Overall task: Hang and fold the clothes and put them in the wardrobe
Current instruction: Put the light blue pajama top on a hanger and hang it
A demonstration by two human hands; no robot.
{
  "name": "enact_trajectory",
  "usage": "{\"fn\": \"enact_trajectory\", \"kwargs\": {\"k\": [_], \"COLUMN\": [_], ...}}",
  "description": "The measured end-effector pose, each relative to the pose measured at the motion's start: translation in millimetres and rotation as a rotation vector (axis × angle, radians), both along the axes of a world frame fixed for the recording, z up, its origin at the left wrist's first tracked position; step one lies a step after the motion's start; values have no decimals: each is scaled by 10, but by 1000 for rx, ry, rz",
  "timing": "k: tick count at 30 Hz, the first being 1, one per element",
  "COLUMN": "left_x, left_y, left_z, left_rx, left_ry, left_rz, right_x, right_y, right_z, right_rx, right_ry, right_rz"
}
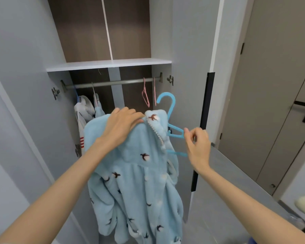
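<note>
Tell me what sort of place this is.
Probably a bedroom or dressing area at home: an open built-in wardrobe with a hanging rail, pink hangers and hung clothes, and a room door alongside.

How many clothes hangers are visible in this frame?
5: a blue hanger in the robe; two empty pink hangers at the rail's right end; two more hangers carrying garments at its left. Others may be hidden.
</note>
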State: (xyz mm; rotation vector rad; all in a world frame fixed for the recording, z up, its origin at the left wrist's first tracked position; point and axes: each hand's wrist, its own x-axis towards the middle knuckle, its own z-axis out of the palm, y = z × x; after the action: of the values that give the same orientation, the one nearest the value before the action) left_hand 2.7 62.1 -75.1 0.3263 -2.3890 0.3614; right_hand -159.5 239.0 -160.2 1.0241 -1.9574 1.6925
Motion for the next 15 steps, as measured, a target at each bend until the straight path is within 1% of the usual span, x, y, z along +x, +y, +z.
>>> {"fn": "enact_trajectory", "kwargs": {"k": [1,2,3,5,6,8,10,13,15], "left_x": [29,59,85,119,129,152,192,274,346], "left_y": [-15,-35,-55,-86,-92,-92,-91,-112,-133], "left_z": [18,35,54,89,108,143,178,201,200], "left_rx": [35,61,81,133,166,221,245,253,254], "left_ry": [29,64,104,165,183,211,229,260,282], "left_rz": [16,36,57,75,68,25,-7,-10,15], "right_x": [5,25,36,66,72,108,182,270,272], "right_y": [53,96,116,105,75,-32,-159,-288,-305], "right_z": [-109,-213,-311,-454,-508,-509,-475,-412,-430], "right_rx": [56,175,336,689,793,882,921,1093,1202], "right_ry": [108,233,324,314,288,218,223,214,260], "right_rz": [-4,-3,38,187,268,411,508,584,625]}}
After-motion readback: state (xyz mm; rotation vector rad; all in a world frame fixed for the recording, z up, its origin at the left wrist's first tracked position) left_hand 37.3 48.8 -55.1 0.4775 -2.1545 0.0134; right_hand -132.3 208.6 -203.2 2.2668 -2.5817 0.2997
